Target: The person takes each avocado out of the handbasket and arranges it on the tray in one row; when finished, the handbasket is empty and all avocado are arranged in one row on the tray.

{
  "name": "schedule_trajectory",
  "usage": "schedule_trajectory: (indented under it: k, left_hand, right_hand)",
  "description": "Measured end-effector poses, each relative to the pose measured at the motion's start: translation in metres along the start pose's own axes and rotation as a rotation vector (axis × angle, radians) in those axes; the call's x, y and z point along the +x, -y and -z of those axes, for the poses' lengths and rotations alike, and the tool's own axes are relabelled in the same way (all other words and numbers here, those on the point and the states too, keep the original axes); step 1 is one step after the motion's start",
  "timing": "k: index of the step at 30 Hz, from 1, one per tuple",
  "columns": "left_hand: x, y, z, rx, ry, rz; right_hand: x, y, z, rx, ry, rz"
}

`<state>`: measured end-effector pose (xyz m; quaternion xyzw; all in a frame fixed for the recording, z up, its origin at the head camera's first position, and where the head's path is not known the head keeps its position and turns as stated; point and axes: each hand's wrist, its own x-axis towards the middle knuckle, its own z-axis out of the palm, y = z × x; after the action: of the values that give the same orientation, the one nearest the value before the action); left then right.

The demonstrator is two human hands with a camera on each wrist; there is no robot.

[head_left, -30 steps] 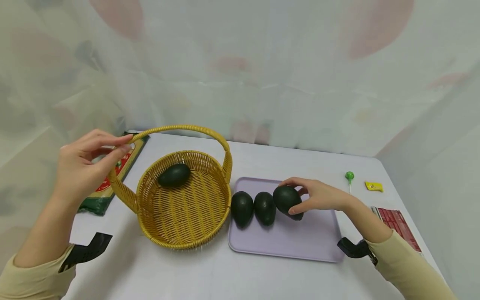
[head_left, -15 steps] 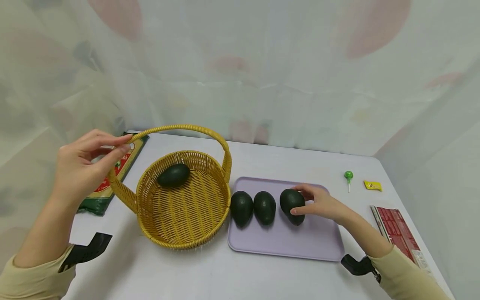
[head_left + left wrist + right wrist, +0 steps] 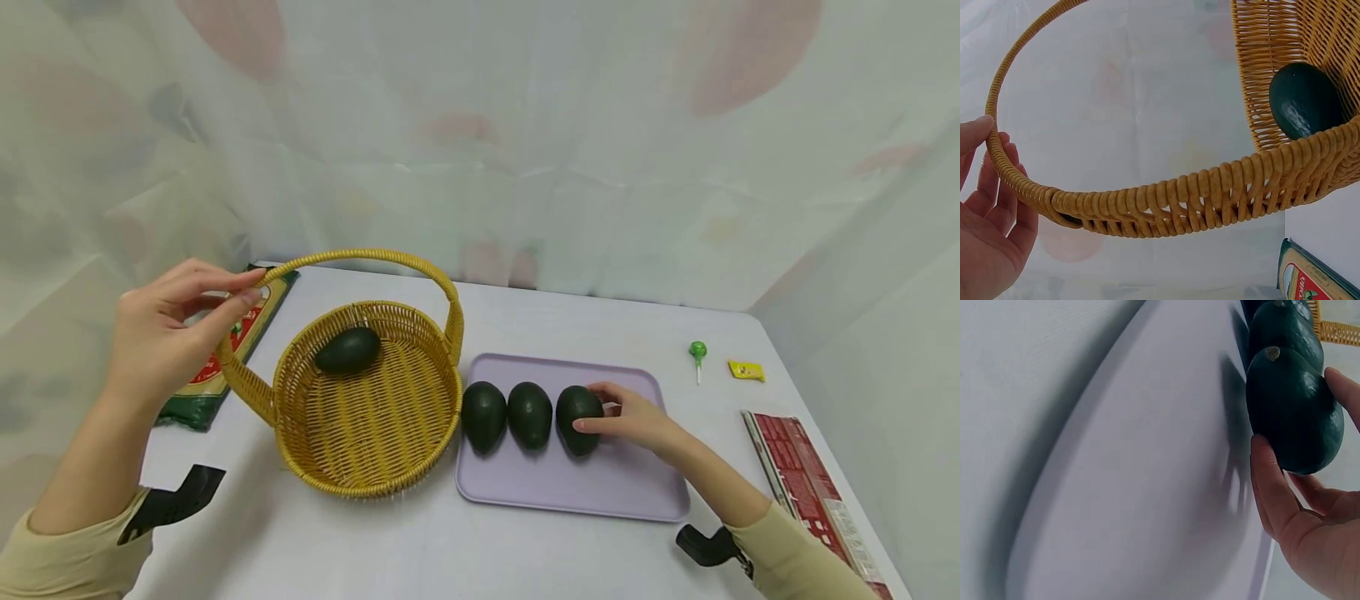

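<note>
With thumb and fingers, my left hand pinches the arched handle of a yellow woven basket. One dark green avocado lies inside the basket at its back left; the left wrist view also shows this avocado behind the rim. On the lilac tray, my right hand grips another avocado between thumb and fingers. Left of it two more avocados stand in a row, a middle avocado and a left avocado. In the right wrist view the gripped avocado hides part of the others.
A green and yellow packet lies behind my left hand, on the table's left. On the right are a green lollipop, a small yellow sweet and a red packet. A pale curtain hangs behind the table.
My right hand has moved the avocado it holds from a tilted position, first right, then slightly left, and down beside the other two on the tray. My left hand and the basket have stayed still.
</note>
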<state>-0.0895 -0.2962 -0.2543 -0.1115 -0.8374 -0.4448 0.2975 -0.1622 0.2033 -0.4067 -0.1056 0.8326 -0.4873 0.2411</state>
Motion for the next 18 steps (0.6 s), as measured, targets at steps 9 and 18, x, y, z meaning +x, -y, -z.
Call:
schedule_trajectory:
  k: [9,18]
  left_hand:
    - [-0.0002,-0.0004,-0.0010,-0.008,0.004,-0.008]
    - [-0.0001,0.0001,-0.0010,-0.016,-0.010,-0.031]
  right_hand:
    - [0.0020,-0.0007,-0.0057,-0.025,-0.024,-0.048]
    - [0.0007,0.0035,-0.0079,-0.106,-0.035,-0.010]
